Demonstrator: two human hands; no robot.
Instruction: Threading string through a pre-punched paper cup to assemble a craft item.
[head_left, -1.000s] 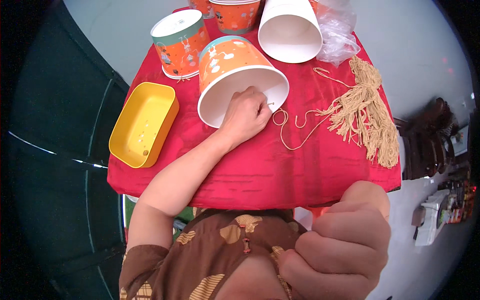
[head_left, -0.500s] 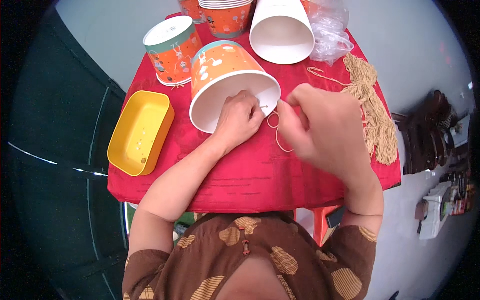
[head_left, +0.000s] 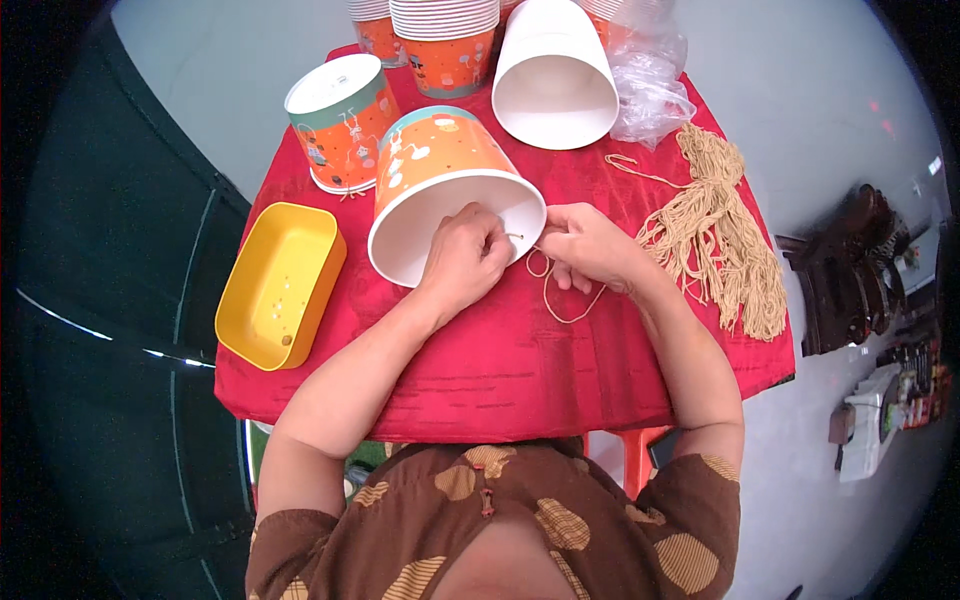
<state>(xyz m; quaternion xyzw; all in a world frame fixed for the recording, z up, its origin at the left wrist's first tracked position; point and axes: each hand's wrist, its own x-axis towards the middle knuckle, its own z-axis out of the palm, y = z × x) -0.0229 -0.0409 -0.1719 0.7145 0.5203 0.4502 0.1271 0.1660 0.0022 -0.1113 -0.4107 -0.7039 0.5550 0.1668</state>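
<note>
My left grip (head_left: pixel 465 256) is curled inside an orange-printed paper bucket (head_left: pixel 450 150) lying on its side on the red-covered desk (head_left: pixel 490 395), mouth facing me; I cannot tell whether it holds anything. My right grip (head_left: pixel 590 246) pinches tan cord (head_left: pixel 566 321) at the rim's 3 o'clock. From the bucket, a loose yarn bundle (head_left: pixel 735 260) lies at 3 o'clock, a yellow tub (head_left: pixel 268 282) at 8.

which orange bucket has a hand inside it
The tipped orange bucket at the front: the left hand is inside it. No hand is in the upside-down bucket to its left or the stacked buckets.
</note>
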